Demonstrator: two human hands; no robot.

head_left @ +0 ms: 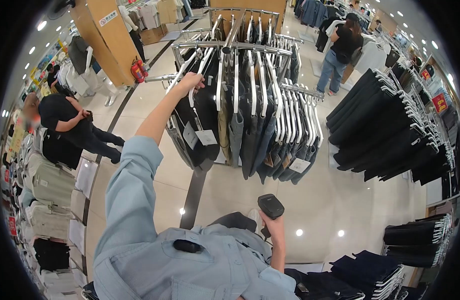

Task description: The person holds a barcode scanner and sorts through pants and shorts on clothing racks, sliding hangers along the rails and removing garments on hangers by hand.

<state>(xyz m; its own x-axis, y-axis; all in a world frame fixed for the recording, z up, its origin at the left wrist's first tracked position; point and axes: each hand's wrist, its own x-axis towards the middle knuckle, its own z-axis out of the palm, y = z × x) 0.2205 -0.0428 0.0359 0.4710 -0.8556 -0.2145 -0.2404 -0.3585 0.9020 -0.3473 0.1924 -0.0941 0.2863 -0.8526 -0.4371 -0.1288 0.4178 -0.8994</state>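
Observation:
My left hand (192, 84) is raised to the central rack, its fingers closed at a white hanger (204, 65) that bears dark trousers (206, 111). Two white tags (206, 137) hang from the garments just below. Down near my body, my right hand (273, 224) is wrapped round a black handheld device (271, 206), held upright over the floor. More trousers and jeans (264, 135) hang on white hangers to the right of my left hand.
A metal rack rail (260, 48) spans the centre. Black trousers (375, 130) hang at the right, folded clothes (52, 182) lie at the left. One person (65, 112) stands left, another (342, 47) at the back right. A fire extinguisher (138, 71) stands by a pillar (102, 42).

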